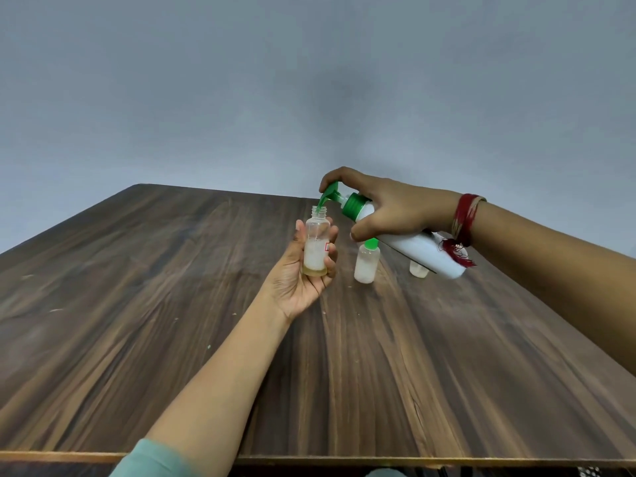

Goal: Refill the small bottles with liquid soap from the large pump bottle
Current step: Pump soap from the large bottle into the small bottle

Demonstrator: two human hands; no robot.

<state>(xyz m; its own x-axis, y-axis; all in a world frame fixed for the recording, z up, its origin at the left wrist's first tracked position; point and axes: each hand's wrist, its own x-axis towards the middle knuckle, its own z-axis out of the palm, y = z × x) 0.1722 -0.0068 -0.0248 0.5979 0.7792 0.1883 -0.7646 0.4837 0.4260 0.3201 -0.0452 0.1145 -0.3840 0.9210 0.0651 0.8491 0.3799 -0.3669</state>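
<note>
My left hand (298, 273) grips a small clear bottle (316, 245) upright above the table, its neck uncapped; yellowish liquid lies at its bottom with white foam above. My right hand (385, 208) holds the large white pump bottle (421, 251) tilted sideways, fingers curled over the green pump head (332, 193). The green spout tip sits at the small bottle's mouth. A second small bottle (367, 262) with a green cap stands on the table under the pump bottle. A third small bottle (418, 270) shows only its base behind the white bottle.
The dark wooden table (172, 321) runs to a grey wall behind. Its near edge crosses the bottom of the view. A red thread band circles my right wrist (463, 218).
</note>
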